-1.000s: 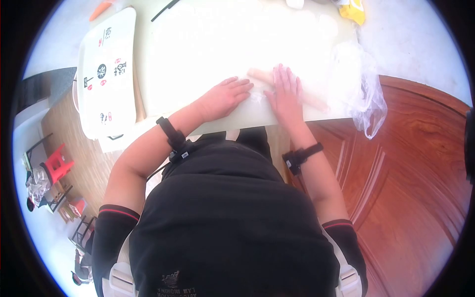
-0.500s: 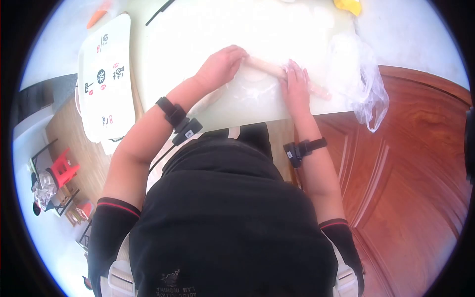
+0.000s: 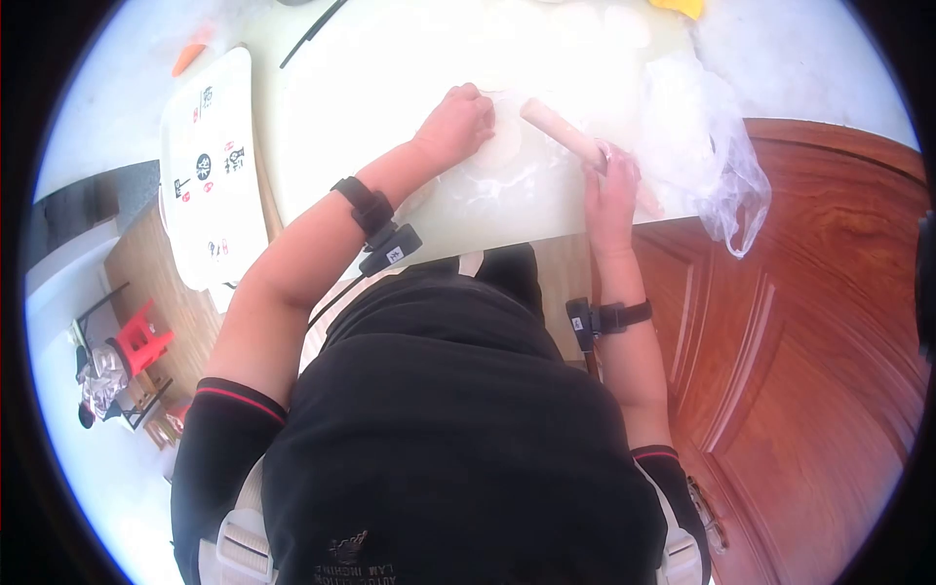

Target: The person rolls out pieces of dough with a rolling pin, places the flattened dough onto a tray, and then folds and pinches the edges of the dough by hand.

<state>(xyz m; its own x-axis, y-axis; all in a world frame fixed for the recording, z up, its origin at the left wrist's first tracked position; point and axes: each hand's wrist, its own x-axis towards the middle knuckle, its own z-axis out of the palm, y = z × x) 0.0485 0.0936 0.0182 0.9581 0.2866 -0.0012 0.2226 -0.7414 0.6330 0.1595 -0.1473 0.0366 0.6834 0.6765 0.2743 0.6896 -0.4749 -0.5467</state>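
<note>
My right hand (image 3: 611, 190) is closed around a wooden rolling pin (image 3: 565, 135), which slants over the white tabletop with its far end pointing up and left. A thin, pale round of dough (image 3: 505, 146) lies to the left of the pin, its outline washed out by glare. At the dough's left edge is my left hand (image 3: 458, 124), fingers curled and pinched on it; the fingertips are partly hidden. White flour smears (image 3: 507, 185) mark the table just below the dough.
A white tray with black and red characters (image 3: 210, 171) stands at the table's left. A clear plastic bag (image 3: 736, 195) hangs over the right edge beside a reddish wooden door (image 3: 809, 292). Several pale rounds (image 3: 624, 27) lie at the back, near something yellow (image 3: 680, 8). A red stool (image 3: 144, 334) is lower left.
The rolling pin has left my left hand and moved right and down in my right hand. My left hand, which was at the pin's end, is now at the dough's edge.
</note>
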